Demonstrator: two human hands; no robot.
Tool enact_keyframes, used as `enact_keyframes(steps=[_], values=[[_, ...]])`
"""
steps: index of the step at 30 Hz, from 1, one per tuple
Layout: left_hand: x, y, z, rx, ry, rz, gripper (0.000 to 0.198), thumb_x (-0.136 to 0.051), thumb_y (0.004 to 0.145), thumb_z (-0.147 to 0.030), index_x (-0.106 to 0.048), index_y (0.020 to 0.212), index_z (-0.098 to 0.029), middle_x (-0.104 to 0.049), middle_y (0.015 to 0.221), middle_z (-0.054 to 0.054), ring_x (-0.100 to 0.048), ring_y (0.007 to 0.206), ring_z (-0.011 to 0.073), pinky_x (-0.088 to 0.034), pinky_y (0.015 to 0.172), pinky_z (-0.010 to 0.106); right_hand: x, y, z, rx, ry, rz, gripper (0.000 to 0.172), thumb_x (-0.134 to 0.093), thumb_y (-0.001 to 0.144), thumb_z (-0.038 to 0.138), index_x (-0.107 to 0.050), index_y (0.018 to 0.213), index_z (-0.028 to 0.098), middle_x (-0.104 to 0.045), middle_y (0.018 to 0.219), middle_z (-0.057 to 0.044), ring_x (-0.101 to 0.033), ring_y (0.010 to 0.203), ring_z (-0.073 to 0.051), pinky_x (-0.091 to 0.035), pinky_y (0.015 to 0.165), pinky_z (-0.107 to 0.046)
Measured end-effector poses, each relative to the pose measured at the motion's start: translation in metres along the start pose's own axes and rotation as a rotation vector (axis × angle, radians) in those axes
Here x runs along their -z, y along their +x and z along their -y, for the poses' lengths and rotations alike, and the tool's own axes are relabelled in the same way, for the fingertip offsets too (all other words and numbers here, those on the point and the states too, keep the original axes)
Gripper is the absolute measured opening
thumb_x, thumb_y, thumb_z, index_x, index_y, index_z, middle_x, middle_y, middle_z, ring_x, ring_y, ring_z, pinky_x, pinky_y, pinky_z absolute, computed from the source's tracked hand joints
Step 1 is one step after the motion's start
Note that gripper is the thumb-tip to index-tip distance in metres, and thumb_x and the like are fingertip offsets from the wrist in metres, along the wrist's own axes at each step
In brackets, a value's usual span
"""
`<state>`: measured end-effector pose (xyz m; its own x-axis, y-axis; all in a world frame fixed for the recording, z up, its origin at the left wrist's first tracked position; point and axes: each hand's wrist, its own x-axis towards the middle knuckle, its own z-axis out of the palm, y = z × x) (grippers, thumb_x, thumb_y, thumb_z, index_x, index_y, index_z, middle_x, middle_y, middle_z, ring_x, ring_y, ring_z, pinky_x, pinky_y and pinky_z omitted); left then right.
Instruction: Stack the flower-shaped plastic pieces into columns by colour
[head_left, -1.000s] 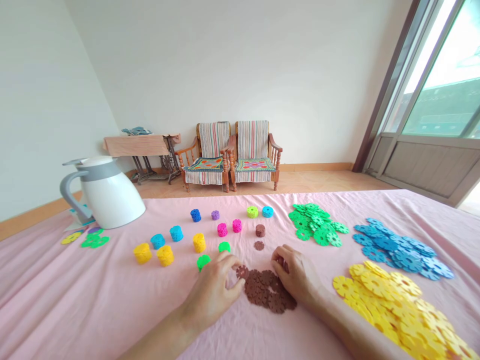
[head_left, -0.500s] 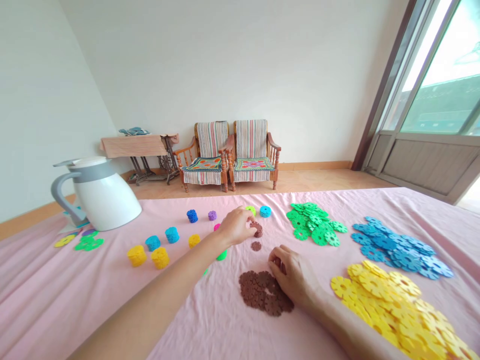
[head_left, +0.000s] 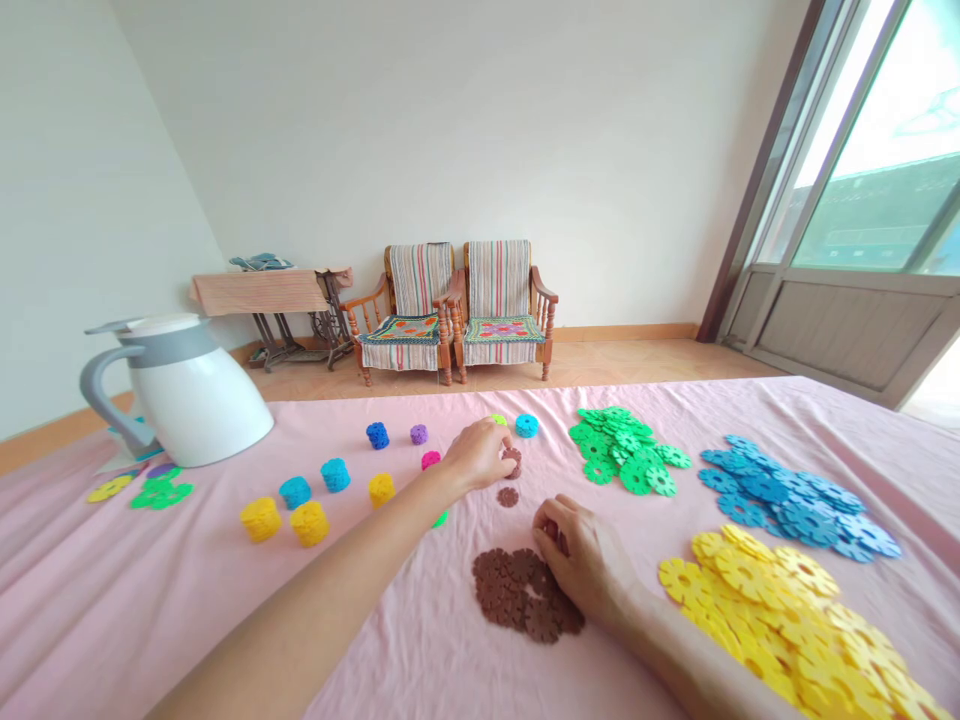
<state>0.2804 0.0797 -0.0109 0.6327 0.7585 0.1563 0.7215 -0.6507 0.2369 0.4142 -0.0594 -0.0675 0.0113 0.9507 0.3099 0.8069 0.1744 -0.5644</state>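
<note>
My left hand (head_left: 476, 455) reaches forward, its fingertips pinching the top of a short stack of brown snowflake discs (head_left: 513, 462). Just in front lies a single brown disc (head_left: 508, 497). My right hand (head_left: 577, 560) rests on the sheet with a few brown discs held in its fingers, beside a loose pile of brown discs (head_left: 501, 590). Further left stand short stacks, including yellow (head_left: 260, 519), cyan (head_left: 335, 474), dark blue (head_left: 377, 435) and magenta (head_left: 430, 460). My left forearm hides part of a green stack (head_left: 441, 518).
Loose piles of green discs (head_left: 619, 450), blue discs (head_left: 787, 500) and yellow discs (head_left: 780, 620) lie on the pink sheet (head_left: 150, 600). A white jug (head_left: 195, 405) stands at the far left. Beyond the sheet are wooden armchairs (head_left: 465, 310) and a glass door (head_left: 862, 200).
My left hand has moved forward from the brown pile to the brown stack. My right hand has stayed near the pile, and the view has drifted slightly.
</note>
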Motion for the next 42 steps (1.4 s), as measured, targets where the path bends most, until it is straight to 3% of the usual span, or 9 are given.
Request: enact_keyframes(steps=[4, 8, 13, 16, 20, 26, 34, 37, 42], values=[[-0.003, 0.001, 0.003, 0.012, 0.022, 0.060, 0.027, -0.053, 0.092, -0.029, -0.054, 0.116, -0.016, -0.056, 0.117, 0.009, -0.059, 0.097, 0.0213, -0.051, 0.081, 0.041, 0.002, -0.001, 0.001, -0.005, -0.007, 0.008, 0.014, -0.045, 0.082, 0.017, -0.056, 0.074, 0.020, -0.057, 0.073, 0.001, -0.054, 0.063, -0.012, -0.034, 0.058, -0.022], [-0.006, 0.003, 0.005, 0.018, 0.021, 0.076, 0.028, -0.053, 0.092, -0.030, -0.054, 0.117, -0.016, -0.056, 0.118, 0.009, -0.059, 0.097, 0.0215, -0.051, 0.081, 0.041, 0.003, -0.001, 0.002, -0.008, -0.007, 0.013, 0.014, -0.045, 0.082, 0.017, -0.056, 0.075, 0.020, -0.058, 0.073, 0.001, -0.055, 0.064, -0.012, -0.034, 0.059, -0.022], [0.004, -0.003, -0.003, 0.008, -0.002, -0.007, 0.024, -0.069, 0.076, -0.025, -0.063, 0.099, -0.019, -0.064, 0.096, 0.005, -0.061, 0.088, 0.0213, -0.048, 0.078, 0.031, 0.003, -0.001, 0.002, -0.007, -0.008, 0.015, 0.013, -0.045, 0.082, 0.017, -0.056, 0.074, 0.020, -0.057, 0.073, 0.001, -0.054, 0.064, -0.012, -0.034, 0.059, -0.022], [0.010, -0.015, -0.011, 0.012, -0.008, -0.075, 0.015, -0.061, 0.076, -0.019, -0.064, 0.091, -0.018, -0.065, 0.091, 0.004, -0.062, 0.086, 0.0205, -0.045, 0.075, 0.028, 0.004, 0.000, 0.004, -0.005, -0.021, 0.015, 0.013, -0.045, 0.082, 0.017, -0.055, 0.074, 0.020, -0.057, 0.072, 0.001, -0.054, 0.063, -0.012, -0.034, 0.058, -0.022], [0.008, -0.037, -0.020, 0.034, 0.009, -0.026, 0.009, -0.059, 0.075, -0.018, -0.062, 0.066, -0.018, -0.065, 0.072, 0.003, -0.063, 0.073, 0.0203, -0.043, 0.064, 0.026, 0.005, 0.000, 0.005, -0.007, -0.027, 0.020, 0.014, -0.044, 0.081, 0.017, -0.056, 0.075, 0.020, -0.058, 0.072, 0.001, -0.054, 0.063, -0.012, -0.034, 0.058, -0.022], [-0.006, -0.050, -0.026, 0.057, 0.049, 0.009, 0.009, -0.066, 0.072, -0.024, -0.063, 0.075, -0.016, -0.064, 0.086, 0.010, -0.063, 0.083, 0.0269, -0.044, 0.069, 0.031, 0.004, -0.001, 0.004, -0.008, -0.024, 0.014, 0.014, -0.044, 0.082, 0.017, -0.056, 0.075, 0.020, -0.059, 0.074, 0.000, -0.055, 0.064, -0.012, -0.034, 0.059, -0.022], [-0.020, -0.047, -0.022, 0.051, -0.001, -0.030, 0.006, -0.064, 0.072, -0.022, -0.062, 0.070, -0.017, -0.064, 0.081, 0.007, -0.063, 0.078, 0.0230, -0.044, 0.066, 0.028, 0.004, 0.000, 0.003, -0.002, -0.036, 0.008, 0.015, -0.044, 0.082, 0.017, -0.057, 0.075, 0.020, -0.059, 0.073, 0.000, -0.055, 0.064, -0.012, -0.033, 0.059, -0.022], [-0.017, -0.047, -0.021, 0.035, -0.016, -0.057, 0.004, -0.063, 0.070, -0.019, -0.063, 0.067, -0.017, -0.065, 0.080, 0.006, -0.063, 0.075, 0.0215, -0.043, 0.064, 0.027, 0.004, -0.001, 0.003, -0.001, -0.033, 0.010, 0.015, -0.044, 0.082, 0.017, -0.056, 0.075, 0.020, -0.058, 0.073, 0.000, -0.055, 0.064, -0.012, -0.033, 0.059, -0.022], [0.004, -0.037, -0.018, 0.040, -0.020, -0.138, 0.003, -0.061, 0.070, -0.017, -0.063, 0.072, -0.018, -0.066, 0.080, 0.004, -0.062, 0.078, 0.0207, -0.042, 0.067, 0.027, 0.004, -0.001, 0.004, 0.004, -0.035, 0.002, 0.014, -0.044, 0.082, 0.017, -0.056, 0.075, 0.020, -0.058, 0.073, 0.001, -0.054, 0.063, -0.012, -0.032, 0.058, -0.022]])
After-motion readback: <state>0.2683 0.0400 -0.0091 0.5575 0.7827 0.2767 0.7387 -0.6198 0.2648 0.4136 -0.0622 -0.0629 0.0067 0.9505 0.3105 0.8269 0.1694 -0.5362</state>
